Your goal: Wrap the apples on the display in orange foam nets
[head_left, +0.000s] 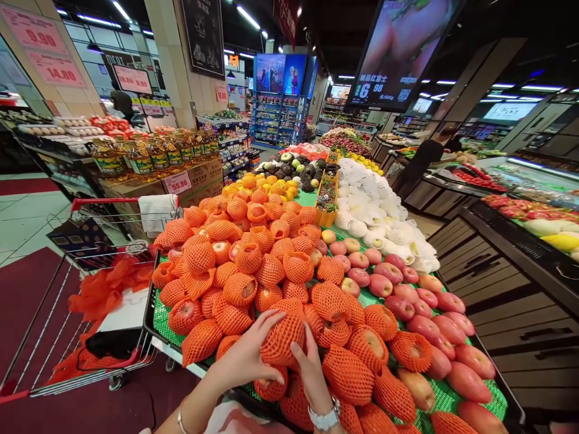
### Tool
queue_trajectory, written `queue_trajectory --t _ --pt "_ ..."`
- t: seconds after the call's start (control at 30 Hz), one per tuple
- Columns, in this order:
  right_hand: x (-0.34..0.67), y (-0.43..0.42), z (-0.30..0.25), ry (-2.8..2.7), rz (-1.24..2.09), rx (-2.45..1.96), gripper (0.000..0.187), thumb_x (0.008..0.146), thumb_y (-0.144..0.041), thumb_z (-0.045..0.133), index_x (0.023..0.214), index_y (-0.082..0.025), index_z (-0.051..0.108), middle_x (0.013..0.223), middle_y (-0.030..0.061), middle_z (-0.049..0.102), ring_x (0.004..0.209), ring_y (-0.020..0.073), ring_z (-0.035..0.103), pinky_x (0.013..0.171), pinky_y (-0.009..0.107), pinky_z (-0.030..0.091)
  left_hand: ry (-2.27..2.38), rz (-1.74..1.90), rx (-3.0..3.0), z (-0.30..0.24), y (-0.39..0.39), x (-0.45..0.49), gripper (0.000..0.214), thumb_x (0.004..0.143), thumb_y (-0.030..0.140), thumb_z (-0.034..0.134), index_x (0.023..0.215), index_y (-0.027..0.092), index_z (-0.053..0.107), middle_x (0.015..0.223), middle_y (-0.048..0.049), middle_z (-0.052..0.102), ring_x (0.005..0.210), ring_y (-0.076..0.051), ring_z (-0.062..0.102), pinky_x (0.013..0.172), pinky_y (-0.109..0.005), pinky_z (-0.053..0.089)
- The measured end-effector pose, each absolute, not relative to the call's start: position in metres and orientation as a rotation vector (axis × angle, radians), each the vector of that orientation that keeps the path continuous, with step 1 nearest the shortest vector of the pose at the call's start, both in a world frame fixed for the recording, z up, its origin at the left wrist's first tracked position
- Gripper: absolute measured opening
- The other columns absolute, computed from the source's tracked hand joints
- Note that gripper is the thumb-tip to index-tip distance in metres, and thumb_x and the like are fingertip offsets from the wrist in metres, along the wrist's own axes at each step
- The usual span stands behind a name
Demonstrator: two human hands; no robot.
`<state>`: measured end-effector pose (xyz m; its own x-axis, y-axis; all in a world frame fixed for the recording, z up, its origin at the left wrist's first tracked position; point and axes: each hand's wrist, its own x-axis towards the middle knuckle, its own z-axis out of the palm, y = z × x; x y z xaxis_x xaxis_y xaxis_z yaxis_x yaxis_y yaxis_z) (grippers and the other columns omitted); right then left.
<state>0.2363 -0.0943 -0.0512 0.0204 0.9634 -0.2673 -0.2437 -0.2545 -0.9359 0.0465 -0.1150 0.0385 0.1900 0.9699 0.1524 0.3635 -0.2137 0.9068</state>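
Note:
Between my two hands is an apple in an orange foam net (284, 339), over the front of the heap. My left hand (246, 349) curves around its left side, fingers on top and thumb below. From the right, my right hand (310, 367) presses its fingers and thumb against the net. Around them lie many more apples in orange foam nets (348, 375), piled on a green mat (165, 319). Bare pink-red apples (423, 328) lie to the right, without nets. A bracelet is on my left wrist, a white watch (324, 416) on my right.
A shopping cart (124, 201) with orange netting (111, 283) inside stands at the left. White-wrapped fruit (375, 211), oranges (251, 181) and dark-netted fruit (312, 172) fill the display's far part. Oil bottles (158, 158) stand back left. A wooden produce stand (493, 289) borders the right, with a person (425, 154) beyond.

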Motion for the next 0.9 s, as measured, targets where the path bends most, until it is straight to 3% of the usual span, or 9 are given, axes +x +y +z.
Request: queue_trajectory --t 0.1,0.27,0.43,0.57,0.77,0.83,0.9 --pt "0.231 -0.097 -0.046 -0.886 1.516 -1.19 0.083 0.062 -0.054 0.082 0.133 -0.021 0.055 0.149 0.0109 0.048 0.143 0.0313 0.038 0.12 0.049 0.028 1.216 0.855 1.734 0.028 -0.111 0.05 0.091 0.062 0.028 0.086 0.142 0.03 0.044 0.149 -0.0122 0.041 0.141 -0.031 0.039 0.119 -0.048 0.031" --pt "0.226 -0.1 -0.016 -0.797 1.791 -0.817 0.064 0.081 -0.056 0.066 0.137 -0.031 0.05 0.157 0.0064 0.038 0.141 0.0316 0.039 0.106 0.052 0.047 1.232 1.144 1.65 0.006 -0.111 0.035 0.08 0.067 0.025 0.082 0.136 0.026 0.043 0.141 -0.0118 0.048 0.134 -0.029 0.046 0.116 -0.047 0.034" --pt "0.232 -0.095 -0.005 -0.799 1.734 -0.729 0.044 0.089 -0.049 0.059 0.127 -0.028 0.058 0.14 0.0089 0.056 0.125 0.0291 0.056 0.102 0.053 0.049 1.629 1.565 1.601 0.001 -0.081 -0.021 0.066 0.075 0.036 0.076 0.131 0.021 0.043 0.135 -0.0128 0.051 0.128 -0.03 0.049 0.112 -0.051 0.037" --pt "0.242 -0.098 -0.022 -0.791 1.635 -0.878 0.038 0.087 -0.049 0.062 0.115 -0.023 0.064 0.123 0.0086 0.066 0.112 0.0251 0.063 0.102 0.05 0.049 2.006 1.72 1.787 0.005 -0.029 -0.08 0.066 0.077 0.035 0.074 0.132 0.017 0.042 0.13 -0.0146 0.051 0.124 -0.03 0.05 0.109 -0.051 0.039" --pt "0.251 -0.108 -0.049 -0.692 1.594 -1.046 0.047 0.075 -0.053 0.073 0.108 -0.022 0.066 0.113 0.0067 0.071 0.104 0.0215 0.068 0.097 0.04 0.053 2.111 1.325 2.073 -0.007 0.026 -0.107 0.065 0.074 0.031 0.074 0.131 0.014 0.048 0.123 -0.017 0.058 0.111 -0.028 0.06 0.095 -0.041 0.051" --pt "0.252 -0.108 -0.054 -0.664 1.594 -1.084 0.049 0.069 -0.053 0.077 0.105 -0.021 0.067 0.11 0.0063 0.073 0.101 0.0212 0.07 0.094 0.036 0.055 2.149 1.274 2.095 -0.015 0.032 -0.102 0.068 0.073 0.034 0.075 0.133 0.016 0.048 0.125 -0.0175 0.058 0.114 -0.028 0.059 0.098 -0.042 0.05" --pt "0.252 -0.106 -0.057 -0.661 1.588 -1.12 0.049 0.066 -0.052 0.079 0.103 -0.021 0.068 0.107 0.0063 0.074 0.098 0.0217 0.071 0.09 0.035 0.057 2.201 1.275 2.097 -0.021 0.03 -0.1 0.076 0.07 0.039 0.078 0.137 0.018 0.046 0.133 -0.0187 0.054 0.127 -0.033 0.05 0.109 -0.052 0.04"
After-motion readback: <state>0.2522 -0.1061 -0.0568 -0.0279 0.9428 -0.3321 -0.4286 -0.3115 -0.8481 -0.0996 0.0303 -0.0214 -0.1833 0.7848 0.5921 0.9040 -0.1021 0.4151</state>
